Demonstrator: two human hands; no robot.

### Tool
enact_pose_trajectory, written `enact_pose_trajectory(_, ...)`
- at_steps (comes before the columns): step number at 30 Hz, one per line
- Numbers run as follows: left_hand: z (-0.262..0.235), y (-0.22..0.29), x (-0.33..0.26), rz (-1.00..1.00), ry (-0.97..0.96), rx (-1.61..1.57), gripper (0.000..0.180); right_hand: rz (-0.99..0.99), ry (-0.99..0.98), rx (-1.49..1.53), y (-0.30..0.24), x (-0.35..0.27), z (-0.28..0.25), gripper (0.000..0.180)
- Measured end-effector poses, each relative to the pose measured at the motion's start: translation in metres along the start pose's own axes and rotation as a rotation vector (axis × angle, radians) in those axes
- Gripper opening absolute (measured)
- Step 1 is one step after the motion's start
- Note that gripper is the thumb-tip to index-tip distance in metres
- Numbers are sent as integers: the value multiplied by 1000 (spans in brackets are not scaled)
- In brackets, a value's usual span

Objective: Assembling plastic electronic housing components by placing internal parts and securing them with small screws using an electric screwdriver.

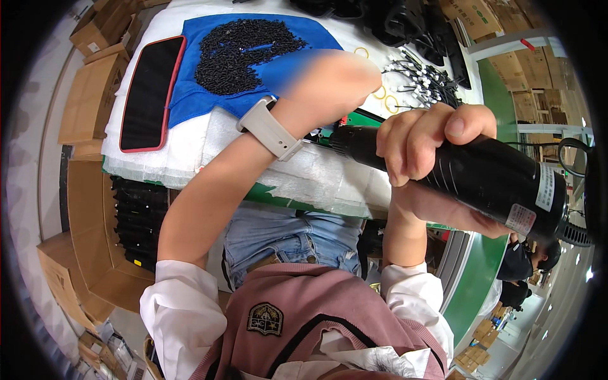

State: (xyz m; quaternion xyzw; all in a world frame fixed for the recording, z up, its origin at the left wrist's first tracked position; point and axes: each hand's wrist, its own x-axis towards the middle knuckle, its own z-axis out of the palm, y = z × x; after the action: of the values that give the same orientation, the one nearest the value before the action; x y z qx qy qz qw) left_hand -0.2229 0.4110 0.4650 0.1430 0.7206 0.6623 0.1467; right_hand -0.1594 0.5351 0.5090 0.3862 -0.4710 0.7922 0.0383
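My right hand [437, 139] is wrapped round the thick black body of a corded electric screwdriver [500, 180]. The tool lies slantwise, its ribbed nose pointing left to a small green part [364, 119], possibly a circuit board, mostly hidden under my hands. My left hand [339, 79] reaches across just beyond the nose, its wrist wearing a pale watch strap [269, 130]. The left fingers are turned away and hidden, so their hold cannot be made out. Left of that hand, many small black screws [231, 57] are heaped on a blue cloth [190, 98].
A phone [152, 95] with a red edge lies at the left. White-ended black cables [421, 79] and yellow rings [392, 104] are at the right. Black items [399, 25] lie at the back. An open carton [95, 215] stands below left; a person [529, 259] is at far right.
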Motion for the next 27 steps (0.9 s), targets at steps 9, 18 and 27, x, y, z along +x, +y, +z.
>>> enact_pose_trajectory(9, 8, -1, -2, 239, 16, 98, 32, -25, -67, -4, 0, 2, -1, 82)
enact_pose_trajectory(18, 7, -3, -3, 233, 15, 102, 31, -21, -39, 4, 0, 1, 1, 83)
enact_pose_trajectory(27, 7, -5, -2, 260, -17, 97, 30, 7, -53, 10, 1, 3, 1, 84)
